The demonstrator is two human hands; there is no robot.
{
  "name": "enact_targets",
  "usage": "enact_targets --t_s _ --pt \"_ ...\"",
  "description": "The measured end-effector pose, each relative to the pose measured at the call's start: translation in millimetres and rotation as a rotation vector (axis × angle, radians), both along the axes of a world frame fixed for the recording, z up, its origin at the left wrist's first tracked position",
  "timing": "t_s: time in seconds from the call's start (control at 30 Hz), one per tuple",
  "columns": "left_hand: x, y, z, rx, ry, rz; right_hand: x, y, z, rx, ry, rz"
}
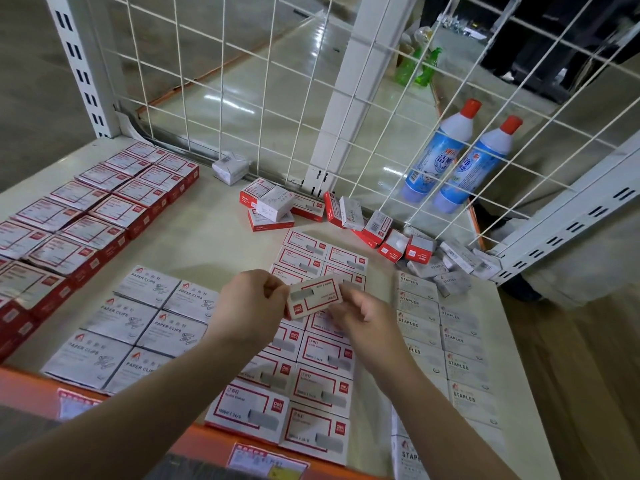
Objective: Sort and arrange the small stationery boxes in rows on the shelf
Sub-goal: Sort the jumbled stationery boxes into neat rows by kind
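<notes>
a: what's biggest here?
b: the pale shelf [214, 237], with a white wire grid [242, 81] at its back. red boxes [104, 202] sit in rows on the left, paper clip boxes [138, 320] in front, grey staples boxes [436, 327] on the right.
a: and the middle?
b: two columns of red-bordered staple boxes [322, 386]; a loose heap [349, 216] lies by the grid. two cleaner bottles [460, 157] stand beyond it.
a: the hands?
b: left hand [249, 306] and right hand [363, 317] both pinch one small staple box [313, 296], raised above the middle columns.
</notes>
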State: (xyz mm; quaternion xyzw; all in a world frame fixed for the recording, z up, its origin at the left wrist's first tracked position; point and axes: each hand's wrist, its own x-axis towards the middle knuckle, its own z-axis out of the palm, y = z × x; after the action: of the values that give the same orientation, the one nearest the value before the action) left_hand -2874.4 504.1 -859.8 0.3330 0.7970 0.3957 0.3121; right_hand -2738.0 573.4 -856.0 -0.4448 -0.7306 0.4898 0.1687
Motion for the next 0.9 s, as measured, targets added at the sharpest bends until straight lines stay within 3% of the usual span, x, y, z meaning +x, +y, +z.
enact_targets --t_s 0.23,0.53,0.77,0.9 --pt "4 -5 -2 -0.001 0.02 -0.11 4 8 13 -0.14 0.17 -0.173" --pt "-1 0 22 0.173 0.082 -0.199 7 13 26 -0.024 0.168 -0.069" --pt "-4 5 28 0.158 0.163 -0.231 2 11 28 -0.02 0.214 -0.02" --pt "-6 5 27 0.171 0.175 -0.156 3 8 19 0.0 0.067 0.034"
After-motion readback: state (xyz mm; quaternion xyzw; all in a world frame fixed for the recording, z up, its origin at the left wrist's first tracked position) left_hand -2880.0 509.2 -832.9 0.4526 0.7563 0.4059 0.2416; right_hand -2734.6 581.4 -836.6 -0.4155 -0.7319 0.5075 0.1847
